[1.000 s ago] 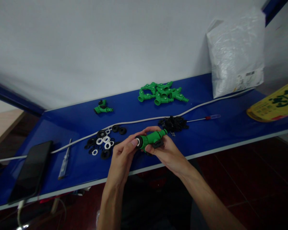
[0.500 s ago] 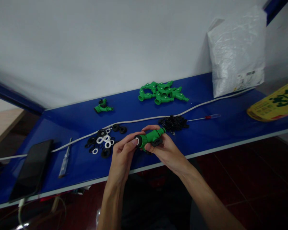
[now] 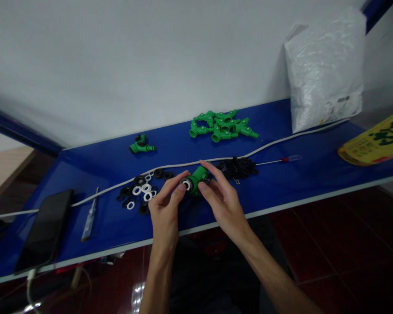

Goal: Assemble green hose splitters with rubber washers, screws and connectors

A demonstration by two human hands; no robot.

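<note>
Head view: green fitting [image 3: 199, 175] part-hidden by hands [image 3: 228, 206]

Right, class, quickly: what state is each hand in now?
Left hand: closed, holding the green fitting at its black collar.
Right hand: closed, holding the same fitting by its green body.

Left hand [image 3: 163, 209] pinching, thumb [image 3: 177, 195] bent; right hand [image 3: 225, 205] pinching too (index finger [image 3: 215, 172] nearly straight). Bare forearms [image 3: 160, 266] converge from below.

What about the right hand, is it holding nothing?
No, the right hand has its thumb and fingers on a green valve.
</note>
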